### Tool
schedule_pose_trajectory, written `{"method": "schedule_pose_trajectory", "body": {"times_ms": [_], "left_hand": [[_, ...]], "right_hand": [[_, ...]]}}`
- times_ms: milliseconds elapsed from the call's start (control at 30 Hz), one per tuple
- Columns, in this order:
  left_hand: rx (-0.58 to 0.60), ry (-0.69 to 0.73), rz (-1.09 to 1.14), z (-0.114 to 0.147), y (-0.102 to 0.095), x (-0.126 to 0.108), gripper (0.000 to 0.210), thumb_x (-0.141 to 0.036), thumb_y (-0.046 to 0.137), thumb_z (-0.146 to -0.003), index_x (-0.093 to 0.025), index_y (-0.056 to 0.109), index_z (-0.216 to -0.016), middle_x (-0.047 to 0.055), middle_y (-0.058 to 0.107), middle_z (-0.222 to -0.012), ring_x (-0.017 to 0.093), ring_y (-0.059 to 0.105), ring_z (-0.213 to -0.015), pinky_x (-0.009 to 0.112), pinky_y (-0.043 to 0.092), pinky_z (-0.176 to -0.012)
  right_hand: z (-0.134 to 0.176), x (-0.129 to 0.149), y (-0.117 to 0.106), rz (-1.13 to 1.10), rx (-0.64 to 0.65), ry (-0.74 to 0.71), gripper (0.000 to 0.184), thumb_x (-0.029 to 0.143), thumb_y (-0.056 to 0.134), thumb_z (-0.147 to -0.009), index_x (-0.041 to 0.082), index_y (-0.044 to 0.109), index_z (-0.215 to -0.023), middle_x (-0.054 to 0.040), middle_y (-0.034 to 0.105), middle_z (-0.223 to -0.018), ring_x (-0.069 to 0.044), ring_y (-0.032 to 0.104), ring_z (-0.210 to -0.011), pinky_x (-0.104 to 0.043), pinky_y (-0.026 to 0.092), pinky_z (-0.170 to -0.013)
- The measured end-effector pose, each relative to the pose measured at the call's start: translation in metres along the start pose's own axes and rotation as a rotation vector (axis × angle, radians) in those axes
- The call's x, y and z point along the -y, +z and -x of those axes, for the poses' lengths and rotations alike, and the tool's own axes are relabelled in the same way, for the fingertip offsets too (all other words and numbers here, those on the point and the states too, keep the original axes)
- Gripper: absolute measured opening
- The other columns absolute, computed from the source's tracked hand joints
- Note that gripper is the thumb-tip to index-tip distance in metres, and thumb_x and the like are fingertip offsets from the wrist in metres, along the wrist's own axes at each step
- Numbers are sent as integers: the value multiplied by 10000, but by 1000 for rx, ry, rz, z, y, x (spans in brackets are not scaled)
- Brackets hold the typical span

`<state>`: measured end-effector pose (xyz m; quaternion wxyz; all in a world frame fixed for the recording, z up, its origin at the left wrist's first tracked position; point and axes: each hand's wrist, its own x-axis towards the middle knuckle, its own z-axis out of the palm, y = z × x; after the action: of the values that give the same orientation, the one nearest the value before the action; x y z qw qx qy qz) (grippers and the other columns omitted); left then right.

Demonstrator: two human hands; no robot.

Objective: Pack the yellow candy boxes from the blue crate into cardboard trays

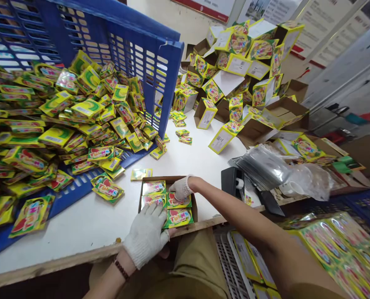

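An open brown-walled carton [195,209] lies at the table's front edge, with several flat yellow-green packets [179,217] bearing watermelon pictures and colourful lettering set in two columns inside. My left hand [148,233], in a white knit glove, lies with fingers spread over the near-left packets and the carton's near edge. My right hand [181,189], gloved too, reaches into the far-right part. Its bent fingers are closed at the far edge of a flat packet [180,202]; the fingertips are partly hidden. One loose packet [141,174] rests just beyond the carton's far-left corner.
A tipped blue crate [169,83] spills a heap of packets [88,108] across the left. Folded display boxes [230,54] are piled at the back right. A black tape dispenser [231,181] and clear plastic sleeves [262,166] lie rightward. Wrapped packs [343,249] stand below right.
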<state>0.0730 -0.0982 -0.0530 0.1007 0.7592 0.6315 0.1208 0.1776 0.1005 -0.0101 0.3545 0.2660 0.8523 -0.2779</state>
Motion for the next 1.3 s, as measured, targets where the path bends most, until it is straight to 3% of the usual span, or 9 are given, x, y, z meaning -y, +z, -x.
{"method": "schedule_pose_trajectory", "body": {"times_ms": [233, 433, 567, 700, 767, 900, 1067, 1200, 1300], "left_hand": [[-174, -8, 90, 1, 15, 3, 320, -507, 578, -855, -207, 687, -872, 133, 690, -1074, 327, 621, -1027, 483, 495, -880], [-285, 39, 312, 4, 6, 11, 266, -382, 465, -930, -223, 677, -950, 94, 681, -1077, 246, 621, -1041, 394, 506, -908], [-614, -358, 222, -1, -9, 65, 393, -355, 539, -865, -188, 593, -1216, 144, 533, -1350, 285, 472, -1283, 444, 393, -1085], [-432, -659, -143, 6, -13, 123, 681, -364, 684, -710, -93, 522, -1314, 245, 445, -1394, 434, 386, -1298, 605, 313, -1069], [-373, -635, -169, 16, -11, 134, 611, -360, 638, -752, -91, 542, -1292, 240, 493, -1341, 408, 449, -1236, 566, 369, -1031], [-558, -509, -44, 32, -13, 112, 725, -377, 669, -730, -97, 463, -1366, 227, 499, -1342, 372, 457, -1264, 508, 381, -1066], [-601, -168, 253, 26, -26, 83, 701, -533, 604, -794, -192, 451, -1387, 165, 485, -1417, 330, 432, -1338, 498, 320, -1139], [-827, -624, 334, 8, -25, 108, 642, -561, 369, -902, -113, 459, -1354, 211, 454, -1419, 336, 368, -1381, 495, 287, -1151], [-747, -1071, 182, -1, -12, 129, 684, -560, 586, -775, -81, 516, -1259, 283, 322, -1490, 452, 260, -1403, 610, 220, -1130]], "right_hand": [[-15, 1, 13, 38, 15, -4, 462, 298, 731, -658, 193, 694, -1106, -110, 723, -1028, -303, 679, -939, -395, 525, -805], [-10, 11, 48, 41, -263, 29, 573, 397, 594, -823, 160, 541, -1342, -210, 584, -1304, -338, 613, -1149, -469, 493, -943], [-10, 10, 55, 17, -264, 41, 612, 415, 580, -835, 160, 502, -1386, -207, 561, -1326, -352, 590, -1176, -469, 474, -958], [-5, 8, 55, -64, -338, 40, 531, 360, 602, -821, 194, 547, -1322, -151, 573, -1314, -312, 586, -1158, -412, 460, -952], [2, 11, 54, -144, -463, 29, 411, 293, 615, -802, 191, 605, -1201, -126, 603, -1247, -283, 590, -1107, -387, 457, -926], [15, 39, 44, -442, -804, -138, 191, 228, 499, -874, 169, 614, -1015, -82, 645, -1031, -209, 591, -973, -334, 459, -877], [-1, 97, 32, -756, -579, -331, 258, 306, 564, -847, 182, 538, -1072, 8, 608, -828, -149, 557, -729, -267, 471, -682], [-15, 108, 30, -814, -619, -303, 169, 234, 526, -837, 195, 511, -1000, -2, 622, -879, -160, 578, -803, -272, 480, -741], [-14, 101, 31, -823, -665, -364, 212, 259, 508, -859, 202, 515, -1062, -31, 642, -997, -189, 592, -926, -294, 479, -818]]}}
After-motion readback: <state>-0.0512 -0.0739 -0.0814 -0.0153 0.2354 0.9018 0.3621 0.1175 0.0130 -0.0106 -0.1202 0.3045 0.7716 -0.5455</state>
